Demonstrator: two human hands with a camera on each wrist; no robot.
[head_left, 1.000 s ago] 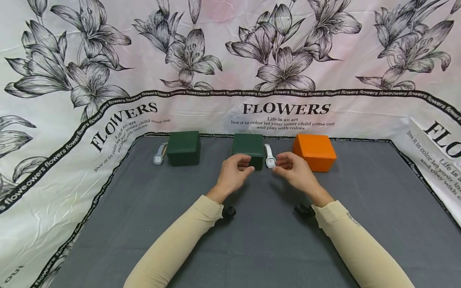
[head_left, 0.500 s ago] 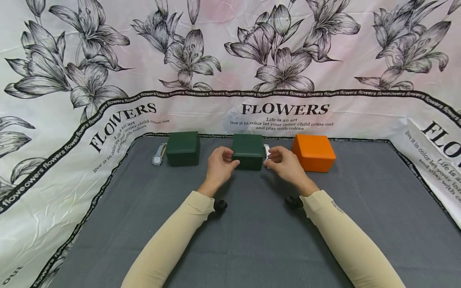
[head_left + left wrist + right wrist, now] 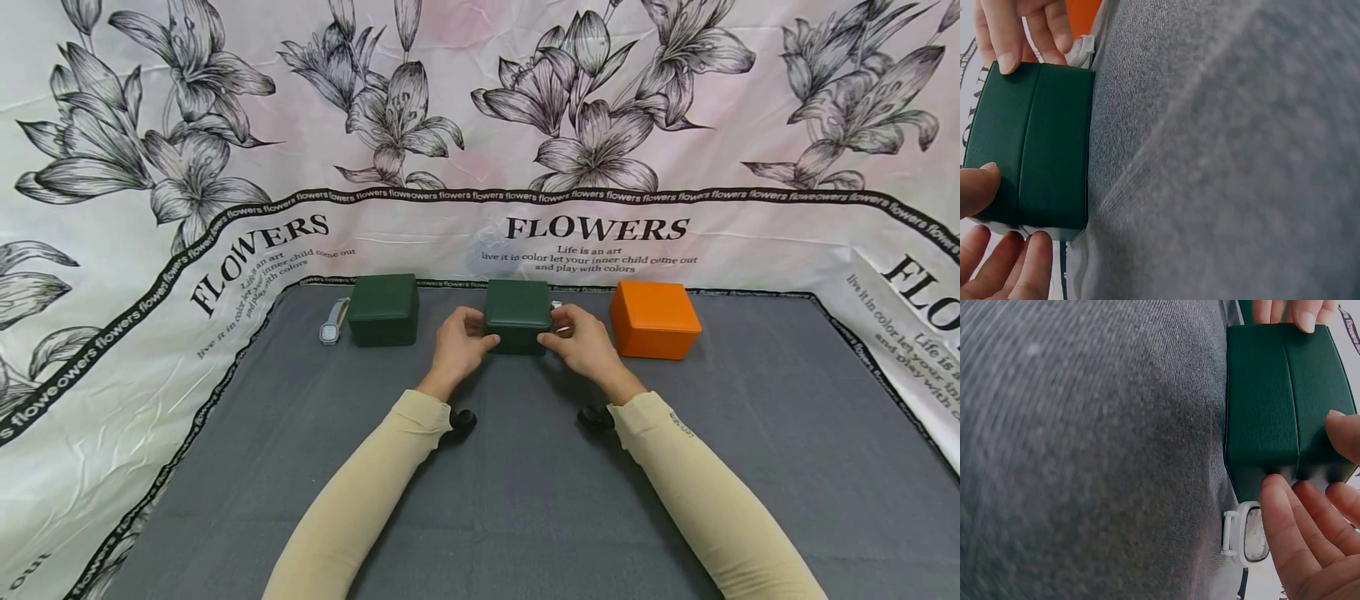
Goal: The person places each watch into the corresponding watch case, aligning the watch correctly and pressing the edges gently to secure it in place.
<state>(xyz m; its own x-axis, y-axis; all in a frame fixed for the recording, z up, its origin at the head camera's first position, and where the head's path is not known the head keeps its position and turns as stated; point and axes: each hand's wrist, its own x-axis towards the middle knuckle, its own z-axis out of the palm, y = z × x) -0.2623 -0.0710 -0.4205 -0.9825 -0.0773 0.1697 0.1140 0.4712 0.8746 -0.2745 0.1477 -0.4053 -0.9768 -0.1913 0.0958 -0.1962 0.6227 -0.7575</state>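
Currently, both hands hold the middle green box (image 3: 517,315), which sits on the grey cloth (image 3: 525,500) near its far edge. The left hand (image 3: 459,343) grips the box's left side, thumb on the front face and fingers curled round the side. The right hand (image 3: 583,340) grips the right side the same way, fingers (image 3: 1291,531) bent against the box wall. A white watch (image 3: 1249,534) lies flat just beside the box on its right, under the right fingers. An orange box (image 3: 654,318) stands further right. A second green box (image 3: 382,308) stands well to the left, with a grey watch (image 3: 331,322) beside it.
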